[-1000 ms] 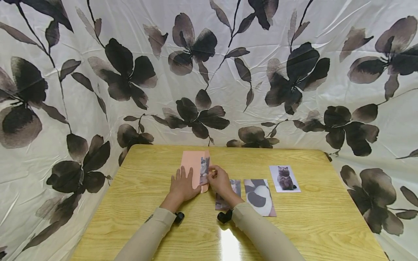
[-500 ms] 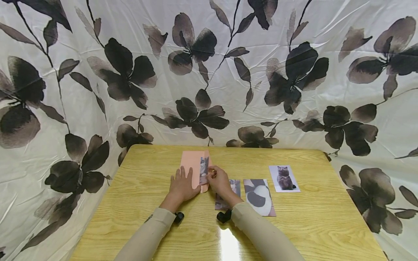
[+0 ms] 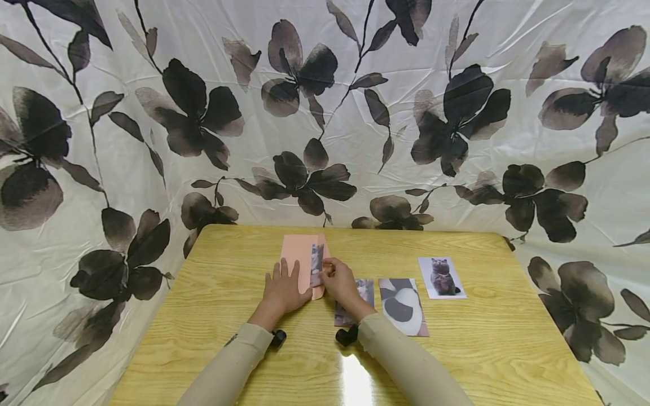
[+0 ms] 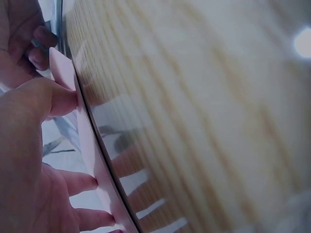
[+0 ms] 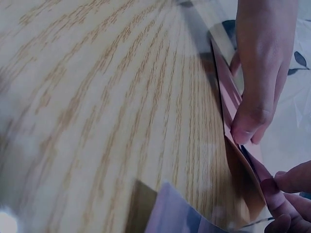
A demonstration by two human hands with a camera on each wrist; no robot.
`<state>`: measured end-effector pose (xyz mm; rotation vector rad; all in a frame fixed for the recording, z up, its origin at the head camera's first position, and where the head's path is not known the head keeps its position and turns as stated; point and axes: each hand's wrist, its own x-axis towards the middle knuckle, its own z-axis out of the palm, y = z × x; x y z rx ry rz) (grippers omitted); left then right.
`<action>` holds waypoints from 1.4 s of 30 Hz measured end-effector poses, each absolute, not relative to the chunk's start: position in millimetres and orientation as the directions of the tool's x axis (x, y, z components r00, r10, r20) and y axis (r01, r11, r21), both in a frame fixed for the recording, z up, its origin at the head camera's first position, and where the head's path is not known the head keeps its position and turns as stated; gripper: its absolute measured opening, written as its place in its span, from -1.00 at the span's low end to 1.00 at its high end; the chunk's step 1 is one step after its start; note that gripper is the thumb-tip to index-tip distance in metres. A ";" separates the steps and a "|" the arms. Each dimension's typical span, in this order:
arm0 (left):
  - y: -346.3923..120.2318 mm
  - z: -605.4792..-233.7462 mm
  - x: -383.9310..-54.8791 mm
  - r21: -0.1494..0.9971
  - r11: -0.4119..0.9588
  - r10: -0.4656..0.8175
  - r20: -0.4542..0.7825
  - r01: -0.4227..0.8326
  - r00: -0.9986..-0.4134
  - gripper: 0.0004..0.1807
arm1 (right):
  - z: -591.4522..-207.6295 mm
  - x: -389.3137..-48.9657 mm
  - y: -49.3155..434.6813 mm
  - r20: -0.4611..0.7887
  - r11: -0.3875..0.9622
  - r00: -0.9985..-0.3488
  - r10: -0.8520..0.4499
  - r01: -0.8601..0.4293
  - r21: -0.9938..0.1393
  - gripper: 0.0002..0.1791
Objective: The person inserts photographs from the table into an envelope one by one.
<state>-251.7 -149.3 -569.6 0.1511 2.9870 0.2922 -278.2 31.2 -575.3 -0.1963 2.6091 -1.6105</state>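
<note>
Remotely, I'm watching the spread left hand (image 3: 283, 288) pressing the envelope (image 3: 295, 248) (presumably steadying it) while the right hand (image 3: 343, 283) is pinching a photo (image 3: 316, 266).

A pink envelope (image 3: 297, 248) lies on the wooden table (image 3: 218, 282), a grayish photo (image 3: 316, 265) showing along its right side.

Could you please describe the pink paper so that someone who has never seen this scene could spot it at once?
On the wood-grain table, look toward the far edge, a little left of its middle. There, a left hand lies spread on the near part of the pink paper. Unlike the printed pictures to its right, its surface is plain pink.
</note>
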 end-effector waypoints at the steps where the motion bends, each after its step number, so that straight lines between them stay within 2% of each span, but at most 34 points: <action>1: -149.2 -569.2 -251.7 0.198 0.976 0.113 -0.126 0.087 -0.986 0.02 | -575.6 -278.5 30.9 0.009 0.443 -0.989 -0.146 -0.073 -0.893 -0.59; 25: -148.7 -566.0 -251.2 0.195 0.976 0.124 -0.125 0.098 -0.984 0.00 | -579.7 -280.0 21.3 0.020 0.434 -0.987 -0.161 -0.089 -0.897 -0.58; 42: -149.2 -569.0 -252.3 0.192 0.977 0.115 -0.129 0.089 -0.985 0.00 | -575.5 -276.9 17.8 -0.018 0.484 -0.986 -0.163 -0.064 -0.873 -0.58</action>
